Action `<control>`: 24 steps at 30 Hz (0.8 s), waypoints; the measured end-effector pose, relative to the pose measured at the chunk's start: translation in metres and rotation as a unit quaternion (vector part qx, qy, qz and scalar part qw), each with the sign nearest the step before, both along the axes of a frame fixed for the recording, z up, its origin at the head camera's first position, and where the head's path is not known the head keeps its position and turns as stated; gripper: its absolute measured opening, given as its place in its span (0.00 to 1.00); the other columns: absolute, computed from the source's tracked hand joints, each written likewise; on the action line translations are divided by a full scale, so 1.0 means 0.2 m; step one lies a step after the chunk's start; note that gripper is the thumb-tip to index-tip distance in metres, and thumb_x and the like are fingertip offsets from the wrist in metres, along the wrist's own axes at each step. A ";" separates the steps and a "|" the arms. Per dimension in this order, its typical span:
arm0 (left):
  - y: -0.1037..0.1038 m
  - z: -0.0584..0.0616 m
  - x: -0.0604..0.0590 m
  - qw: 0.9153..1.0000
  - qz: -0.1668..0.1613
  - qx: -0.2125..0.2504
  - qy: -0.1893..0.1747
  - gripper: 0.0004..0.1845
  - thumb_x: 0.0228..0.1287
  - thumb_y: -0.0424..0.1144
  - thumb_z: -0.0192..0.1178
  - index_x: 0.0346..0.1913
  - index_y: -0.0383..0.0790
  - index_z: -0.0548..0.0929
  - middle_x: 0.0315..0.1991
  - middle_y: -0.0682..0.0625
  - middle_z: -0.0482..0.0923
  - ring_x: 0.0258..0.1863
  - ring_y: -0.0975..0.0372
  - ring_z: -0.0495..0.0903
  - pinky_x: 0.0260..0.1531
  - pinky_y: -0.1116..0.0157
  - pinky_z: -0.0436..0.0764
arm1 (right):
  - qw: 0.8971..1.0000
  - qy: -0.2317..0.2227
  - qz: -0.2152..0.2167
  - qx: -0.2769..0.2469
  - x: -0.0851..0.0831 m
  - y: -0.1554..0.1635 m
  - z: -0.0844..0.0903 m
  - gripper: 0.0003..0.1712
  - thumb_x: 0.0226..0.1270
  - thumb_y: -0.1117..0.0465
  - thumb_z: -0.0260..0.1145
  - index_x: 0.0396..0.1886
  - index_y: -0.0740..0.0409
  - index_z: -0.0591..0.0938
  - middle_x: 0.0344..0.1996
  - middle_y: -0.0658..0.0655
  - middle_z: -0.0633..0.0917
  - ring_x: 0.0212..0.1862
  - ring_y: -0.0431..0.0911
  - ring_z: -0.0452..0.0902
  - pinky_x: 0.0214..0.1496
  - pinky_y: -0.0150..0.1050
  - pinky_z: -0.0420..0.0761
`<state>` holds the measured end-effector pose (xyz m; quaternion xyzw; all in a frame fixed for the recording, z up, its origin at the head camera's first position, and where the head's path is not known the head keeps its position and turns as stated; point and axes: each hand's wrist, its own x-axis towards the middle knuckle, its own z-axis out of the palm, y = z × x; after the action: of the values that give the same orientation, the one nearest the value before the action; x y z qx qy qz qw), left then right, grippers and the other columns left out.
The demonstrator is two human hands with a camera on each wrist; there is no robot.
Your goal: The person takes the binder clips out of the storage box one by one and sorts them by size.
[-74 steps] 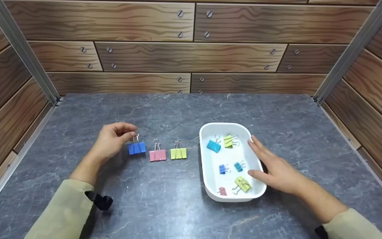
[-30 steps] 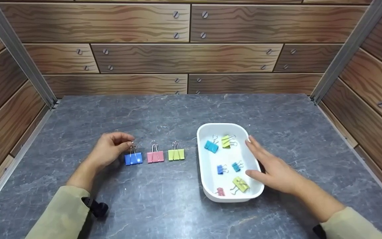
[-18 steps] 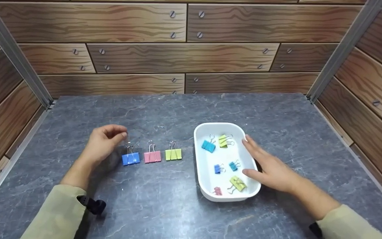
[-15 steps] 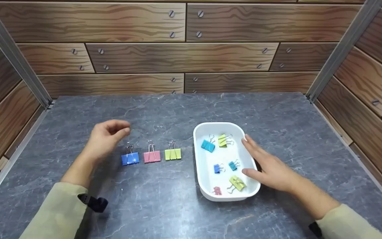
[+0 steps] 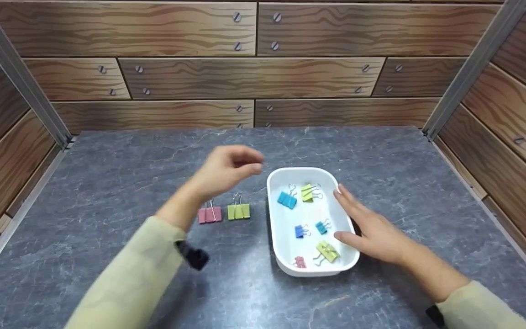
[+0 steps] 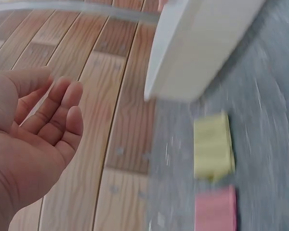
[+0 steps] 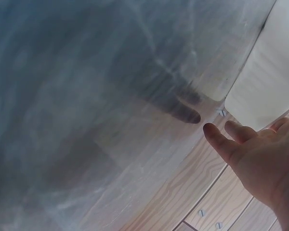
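My left hand (image 5: 224,171) hangs in the air just left of the white plastic tub (image 5: 306,273), fingers loosely bent and holding nothing. Below it on the tabletop stand a pink binder clip (image 5: 209,214) and a yellow-green binder clip (image 5: 239,212), handles pointing away; the left wrist view shows the yellow-green clip (image 6: 213,147) too. A blue binder clip, left of the pink one before, is hidden behind my left forearm. My right hand (image 5: 379,233) rests at the tub's right rim, fingers extended, thumb reaching over the edge.
Inside the tub lie several smaller binder clips, among them a teal one (image 5: 287,200), a yellow-green one (image 5: 327,252), a small blue one (image 5: 299,231) and a small pink one (image 5: 300,262). Wood-patterned walls (image 5: 254,77) enclose the grey marbled table (image 5: 153,151) at the back and sides.
My left hand set the blue binder clip down left of the pink one, let it go, and moved right towards the tub. My right hand stayed at the tub's rim.
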<state>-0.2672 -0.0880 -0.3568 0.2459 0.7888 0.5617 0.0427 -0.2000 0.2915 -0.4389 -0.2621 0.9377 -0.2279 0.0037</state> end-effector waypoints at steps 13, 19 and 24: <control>0.36 -0.12 -0.12 0.998 -0.038 -0.006 -0.057 0.11 0.76 0.33 0.64 0.55 0.35 0.88 0.46 0.46 0.88 0.48 0.52 0.85 0.53 0.56 0.85 | 1.000 -0.001 -0.001 -0.003 0.00 0.01 -0.01 0.52 0.76 0.39 0.65 0.88 0.52 0.53 0.86 0.59 0.49 0.79 0.66 0.58 0.75 0.65 0.66; 0.37 -0.18 -0.16 0.996 -0.036 -0.026 -0.080 0.13 0.76 0.32 0.64 0.58 0.32 0.86 0.47 0.47 0.86 0.48 0.55 0.83 0.52 0.60 0.83 | 1.000 -0.004 -0.002 -0.005 0.00 0.00 -0.01 0.52 0.76 0.39 0.65 0.88 0.52 0.53 0.86 0.59 0.49 0.80 0.64 0.58 0.75 0.65 0.66; 0.38 -0.18 -0.17 0.995 -0.044 -0.061 -0.068 0.14 0.76 0.32 0.64 0.60 0.32 0.86 0.50 0.47 0.86 0.51 0.56 0.82 0.57 0.59 0.81 | 1.000 -0.003 -0.003 -0.003 0.00 0.01 0.00 0.52 0.76 0.39 0.65 0.88 0.51 0.52 0.86 0.59 0.49 0.79 0.66 0.60 0.74 0.66 0.67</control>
<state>-0.3020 -0.0123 -0.3934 0.2387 0.8051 0.5257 0.1358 -0.1998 0.2935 -0.4399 -0.2591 0.9378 -0.2311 0.0050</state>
